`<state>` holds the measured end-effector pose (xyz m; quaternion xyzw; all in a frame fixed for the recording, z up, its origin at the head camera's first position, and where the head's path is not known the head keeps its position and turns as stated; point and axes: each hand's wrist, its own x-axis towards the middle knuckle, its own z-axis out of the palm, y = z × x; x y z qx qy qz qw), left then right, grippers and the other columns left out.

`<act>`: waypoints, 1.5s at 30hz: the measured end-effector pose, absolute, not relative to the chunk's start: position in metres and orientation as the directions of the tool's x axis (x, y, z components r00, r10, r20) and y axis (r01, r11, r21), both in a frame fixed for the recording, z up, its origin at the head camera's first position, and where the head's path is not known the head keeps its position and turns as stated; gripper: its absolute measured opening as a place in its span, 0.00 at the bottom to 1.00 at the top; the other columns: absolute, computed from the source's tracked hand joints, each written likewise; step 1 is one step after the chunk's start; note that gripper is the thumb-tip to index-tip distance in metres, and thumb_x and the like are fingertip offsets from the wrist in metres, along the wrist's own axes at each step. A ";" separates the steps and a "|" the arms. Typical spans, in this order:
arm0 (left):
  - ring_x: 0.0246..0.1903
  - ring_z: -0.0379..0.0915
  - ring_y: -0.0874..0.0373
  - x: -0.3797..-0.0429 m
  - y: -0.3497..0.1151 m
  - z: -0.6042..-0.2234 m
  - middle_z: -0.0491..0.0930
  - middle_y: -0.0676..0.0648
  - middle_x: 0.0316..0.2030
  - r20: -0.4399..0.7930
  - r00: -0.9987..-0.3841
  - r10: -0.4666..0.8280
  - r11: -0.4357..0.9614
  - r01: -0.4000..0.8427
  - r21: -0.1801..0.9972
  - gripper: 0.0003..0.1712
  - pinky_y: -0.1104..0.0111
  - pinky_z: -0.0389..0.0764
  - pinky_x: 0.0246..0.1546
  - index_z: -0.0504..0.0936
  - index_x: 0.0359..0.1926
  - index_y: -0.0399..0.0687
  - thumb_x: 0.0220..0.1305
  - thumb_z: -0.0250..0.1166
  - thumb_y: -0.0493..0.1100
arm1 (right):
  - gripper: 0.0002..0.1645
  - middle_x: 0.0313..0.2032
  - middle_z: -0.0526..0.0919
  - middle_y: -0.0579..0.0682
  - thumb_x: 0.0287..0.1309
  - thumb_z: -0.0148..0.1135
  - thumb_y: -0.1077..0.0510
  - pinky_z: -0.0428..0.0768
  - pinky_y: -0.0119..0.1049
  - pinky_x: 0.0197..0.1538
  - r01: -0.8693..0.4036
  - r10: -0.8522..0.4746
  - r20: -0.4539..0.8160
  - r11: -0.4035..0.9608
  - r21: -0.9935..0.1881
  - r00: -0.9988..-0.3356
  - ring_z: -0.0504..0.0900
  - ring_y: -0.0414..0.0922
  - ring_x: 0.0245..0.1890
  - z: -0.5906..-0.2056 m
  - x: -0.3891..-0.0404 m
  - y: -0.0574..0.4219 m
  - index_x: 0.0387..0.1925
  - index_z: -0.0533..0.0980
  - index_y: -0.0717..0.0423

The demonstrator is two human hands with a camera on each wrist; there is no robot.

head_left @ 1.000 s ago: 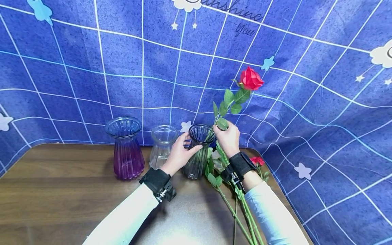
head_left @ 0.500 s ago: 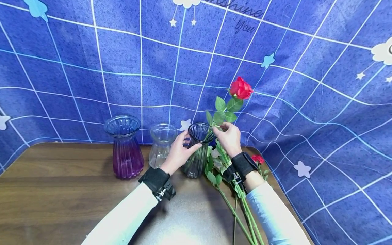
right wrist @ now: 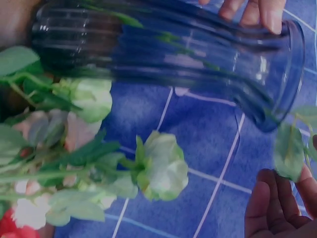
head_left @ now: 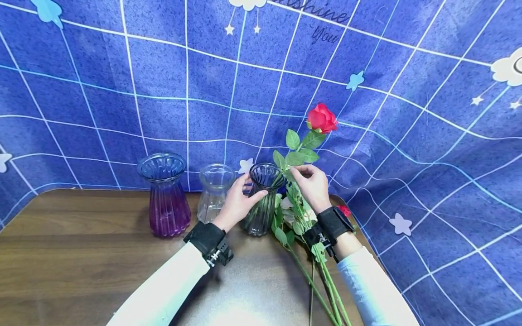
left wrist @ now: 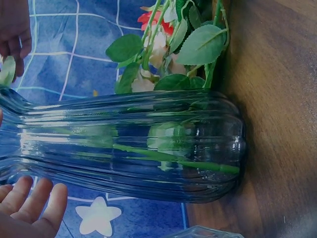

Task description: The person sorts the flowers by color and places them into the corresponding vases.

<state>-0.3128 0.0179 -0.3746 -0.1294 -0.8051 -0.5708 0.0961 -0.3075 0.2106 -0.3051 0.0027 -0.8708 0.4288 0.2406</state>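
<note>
A smoky grey ribbed glass vase stands upright on the table. My left hand holds its neck, thumb in front; in the right wrist view fingertips touch the glass just below the rim. One red rose leans to the right out of the vase, and its green stem reaches down near the bottom inside. Just right of the rim, my right hand is beside the rose's lower leaves, its fingers loosely bent and seemingly off the stem. A leaf partly covers those fingertips.
Left of the grey vase stand a clear glass vase and a blue-purple vase. Several pale roses and long stems lie under my right forearm. A red flower lies near the table's right edge.
The rose came down and left, deeper into the grey vase, then stayed. My right hand has since drawn back a little to the right from its stem. My left hand keeps its place.
</note>
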 end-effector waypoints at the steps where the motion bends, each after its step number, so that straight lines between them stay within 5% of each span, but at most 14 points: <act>1: 0.55 0.71 0.44 -0.313 0.018 -0.375 0.71 0.38 0.57 0.300 -0.949 0.101 0.317 0.317 0.894 0.42 0.53 0.75 0.53 0.61 0.67 0.43 0.56 0.67 0.55 | 0.16 0.33 0.86 0.54 0.55 0.63 0.48 0.73 0.29 0.36 -0.210 0.205 0.419 0.627 -0.750 -0.884 0.78 0.40 0.29 -0.305 -0.306 0.215 0.37 0.84 0.55; 16: 0.57 0.69 0.45 -0.314 0.017 -0.380 0.68 0.38 0.61 0.294 -0.949 0.110 0.299 0.314 0.901 0.43 0.55 0.75 0.54 0.59 0.67 0.40 0.57 0.67 0.52 | 0.20 0.43 0.85 0.54 0.57 0.61 0.48 0.73 0.23 0.41 -0.030 0.298 0.320 0.688 -0.725 -0.900 0.78 0.33 0.36 -0.339 -0.264 0.296 0.46 0.81 0.55; 23: 0.57 0.70 0.45 -0.313 0.015 -0.382 0.69 0.37 0.60 0.297 -0.950 0.096 0.303 0.312 0.901 0.44 0.55 0.75 0.53 0.58 0.68 0.39 0.57 0.67 0.52 | 0.16 0.37 0.87 0.55 0.56 0.63 0.50 0.70 0.22 0.34 0.062 0.340 0.296 0.743 -0.667 -0.893 0.74 0.26 0.27 -0.364 -0.239 0.335 0.41 0.83 0.56; 34: 0.57 0.70 0.44 -0.314 0.019 -0.379 0.69 0.38 0.60 0.315 -0.944 0.103 0.291 0.331 0.898 0.44 0.55 0.74 0.55 0.59 0.67 0.39 0.57 0.67 0.52 | 0.16 0.34 0.86 0.59 0.54 0.64 0.55 0.74 0.39 0.37 0.221 0.373 0.176 0.802 -0.555 -0.911 0.81 0.46 0.31 -0.406 -0.191 0.386 0.37 0.82 0.64; 45: 0.58 0.68 0.43 -0.315 0.019 -0.376 0.67 0.38 0.62 0.305 -0.946 0.112 0.284 0.324 0.902 0.44 0.55 0.74 0.54 0.58 0.68 0.40 0.57 0.67 0.52 | 0.15 0.33 0.85 0.62 0.53 0.60 0.56 0.76 0.44 0.36 0.310 0.391 0.049 0.793 -0.525 -0.919 0.82 0.56 0.34 -0.444 -0.181 0.401 0.35 0.82 0.67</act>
